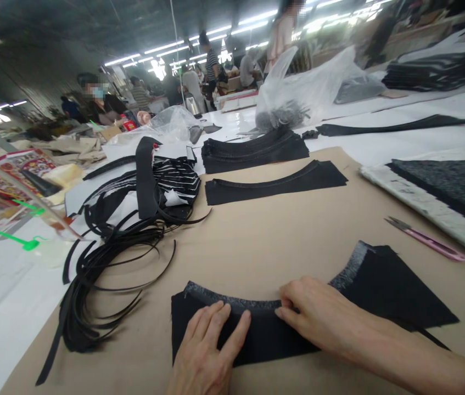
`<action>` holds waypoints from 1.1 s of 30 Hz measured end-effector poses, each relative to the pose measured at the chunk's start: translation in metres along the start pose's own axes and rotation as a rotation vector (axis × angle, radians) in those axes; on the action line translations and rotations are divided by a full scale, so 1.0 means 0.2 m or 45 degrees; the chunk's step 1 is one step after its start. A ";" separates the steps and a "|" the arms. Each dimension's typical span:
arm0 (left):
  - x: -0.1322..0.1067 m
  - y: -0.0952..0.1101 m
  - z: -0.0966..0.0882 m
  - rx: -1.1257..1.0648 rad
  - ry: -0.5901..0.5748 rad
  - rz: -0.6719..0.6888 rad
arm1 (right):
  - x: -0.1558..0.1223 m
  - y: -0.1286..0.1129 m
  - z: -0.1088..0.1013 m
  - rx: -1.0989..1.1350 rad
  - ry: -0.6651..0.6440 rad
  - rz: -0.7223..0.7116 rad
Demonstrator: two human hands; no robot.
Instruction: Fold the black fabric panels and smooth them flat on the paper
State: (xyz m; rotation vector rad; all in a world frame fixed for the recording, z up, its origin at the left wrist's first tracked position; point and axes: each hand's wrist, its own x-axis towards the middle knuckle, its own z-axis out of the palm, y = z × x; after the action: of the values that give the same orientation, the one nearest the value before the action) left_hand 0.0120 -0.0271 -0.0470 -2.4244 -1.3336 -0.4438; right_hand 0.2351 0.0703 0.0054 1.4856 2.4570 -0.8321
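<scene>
A black fabric piece (273, 340) with a curved, grey fuzzy upper edge lies flat in front of me on brown paper. My left hand (207, 345) rests on its left part, fingers apart and pressing near the curved edge. At the middle of that edge my right hand (310, 312) is closed, thumb and forefinger pinching the fabric's rim. My right forearm crosses over the piece and hides some of it. A thin black strip (432, 337) sticks out from under the right side.
Left lies a heap of black strips (104, 274). Beyond are another curved black piece (273, 184) and a stack of such pieces (252, 151). Pink-handled thread snips (430, 240) lie right, near a white board (421, 203). Green-tipped bottles (30, 244) stand left. Other people work behind.
</scene>
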 end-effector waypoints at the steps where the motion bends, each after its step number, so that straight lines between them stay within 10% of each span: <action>1: -0.01 0.00 0.00 0.007 -0.026 0.008 | 0.00 0.00 0.00 -0.010 -0.001 -0.003; 15: 0.02 0.10 0.00 -0.019 0.025 -0.302 | -0.05 0.01 0.09 -0.159 0.150 0.104; 23: 0.18 0.23 0.10 -0.192 0.147 0.056 | -0.10 0.02 0.08 -0.168 0.197 0.060; 33: 0.12 0.30 0.19 -0.093 0.195 -0.087 | -0.18 0.29 -0.07 0.157 0.082 0.124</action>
State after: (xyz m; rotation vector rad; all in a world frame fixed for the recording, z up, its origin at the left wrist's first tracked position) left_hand 0.0798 -0.0224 -0.0787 -2.3541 -1.3587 -0.6928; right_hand 0.3042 0.0702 0.0091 1.6845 2.3947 -0.9464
